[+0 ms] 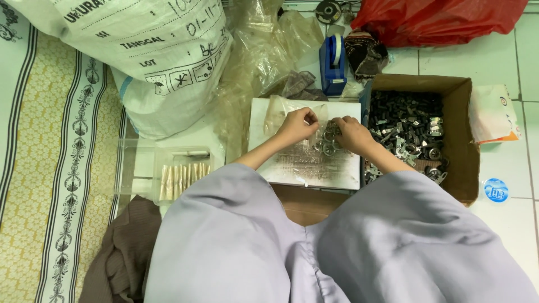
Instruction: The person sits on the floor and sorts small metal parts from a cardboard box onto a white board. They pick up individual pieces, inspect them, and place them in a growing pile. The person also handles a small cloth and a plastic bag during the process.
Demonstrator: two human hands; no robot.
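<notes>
My left hand point(297, 125) pinches the edge of a small clear plastic bag point(306, 147) that lies on a white board point(303, 174). My right hand point(351, 133) grips a cluster of small metal parts point(329, 139) at the bag's mouth. Both hands meet over the middle of the board. My pale lilac sleeves fill the lower part of the view.
A cardboard box point(461, 140) of dark metal parts stands to the right. A blue tape dispenser point(333, 64) and crumpled clear plastic point(264, 50) lie behind the board. A big white sack point(151, 56) sits far left, a clear tray of filled packets point(179, 179) beside it.
</notes>
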